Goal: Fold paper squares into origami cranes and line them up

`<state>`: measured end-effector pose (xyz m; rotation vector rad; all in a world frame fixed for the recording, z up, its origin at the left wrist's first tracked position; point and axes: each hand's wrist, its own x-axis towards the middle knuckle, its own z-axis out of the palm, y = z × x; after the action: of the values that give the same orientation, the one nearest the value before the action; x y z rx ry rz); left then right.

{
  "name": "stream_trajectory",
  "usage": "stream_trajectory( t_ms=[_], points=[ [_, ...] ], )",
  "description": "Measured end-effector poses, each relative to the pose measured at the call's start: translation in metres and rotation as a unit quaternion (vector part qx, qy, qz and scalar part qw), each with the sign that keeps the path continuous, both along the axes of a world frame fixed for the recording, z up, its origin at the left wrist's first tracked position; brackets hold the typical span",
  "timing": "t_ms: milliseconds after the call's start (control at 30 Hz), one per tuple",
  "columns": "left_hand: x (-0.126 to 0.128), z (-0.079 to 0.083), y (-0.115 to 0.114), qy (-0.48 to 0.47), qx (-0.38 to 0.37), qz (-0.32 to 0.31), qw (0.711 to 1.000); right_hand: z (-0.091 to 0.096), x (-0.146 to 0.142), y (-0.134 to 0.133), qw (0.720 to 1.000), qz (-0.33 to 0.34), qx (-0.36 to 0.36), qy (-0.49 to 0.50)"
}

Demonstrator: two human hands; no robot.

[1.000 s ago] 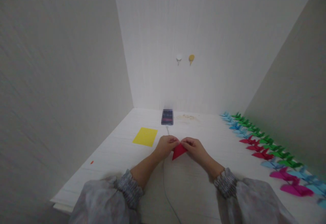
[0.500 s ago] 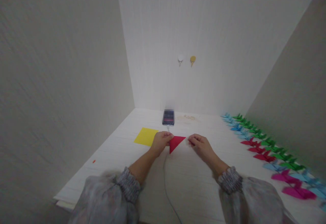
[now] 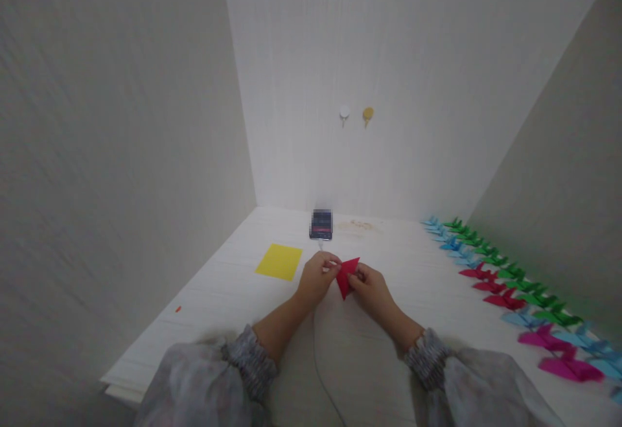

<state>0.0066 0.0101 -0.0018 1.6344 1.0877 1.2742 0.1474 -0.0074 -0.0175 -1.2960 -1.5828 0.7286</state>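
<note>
A folded piece of red paper (image 3: 346, 276) is held up over the white table between my two hands. My left hand (image 3: 317, 276) pinches its left edge, thumb and fingers closed. On the other side my right hand (image 3: 372, 288) grips it, with the thumb lying across the front of the paper. The paper shows a pointed, roughly triangular shape, one tip up at the right and one pointing down. Flat on the table left of my left hand lies a yellow paper square (image 3: 278, 262).
A phone (image 3: 321, 225) stands near the back wall, its grey cable (image 3: 318, 365) running toward me. Rows of folded paper cranes (image 3: 505, 299) in green, blue, red and pink line the right side. Two hooks (image 3: 368, 113) are on the wall. A small orange scrap (image 3: 178, 309) lies left.
My right hand has come left and taken hold of the red paper. The paper and my left hand have shifted right, uncovering the whole yellow square. The red paper has turned.
</note>
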Motion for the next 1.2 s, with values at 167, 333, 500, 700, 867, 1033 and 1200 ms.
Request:
stream_trajectory(
  t_ms=[167,333,500,700,867,1033,1200],
  points=[
    [0.005,-0.002,-0.004,-0.003,-0.058,-0.07,0.996,0.007,0.002,-0.005,0.991,-0.022,0.062,-0.113],
    [0.007,-0.001,-0.003,-0.11,-0.142,-0.1,0.979,0.012,0.001,-0.009,0.988,0.03,0.097,-0.118],
    [0.004,0.003,-0.002,-0.161,-0.177,-0.11,0.965,0.019,0.003,-0.013,0.993,0.053,0.075,-0.075],
    [0.003,0.004,-0.002,-0.191,-0.173,-0.121,0.959,0.011,0.008,-0.005,0.996,0.074,0.04,0.04],
    [0.002,0.004,-0.001,-0.202,-0.169,-0.117,0.957,0.007,0.007,-0.002,0.989,0.093,-0.01,0.113],
    [0.002,0.007,-0.001,-0.243,-0.17,-0.124,0.947,0.014,0.004,-0.006,0.979,0.104,-0.041,0.171],
    [0.001,0.008,0.0,-0.267,-0.174,-0.126,0.939,0.016,0.003,-0.006,0.974,0.101,-0.038,0.197]
  ],
)
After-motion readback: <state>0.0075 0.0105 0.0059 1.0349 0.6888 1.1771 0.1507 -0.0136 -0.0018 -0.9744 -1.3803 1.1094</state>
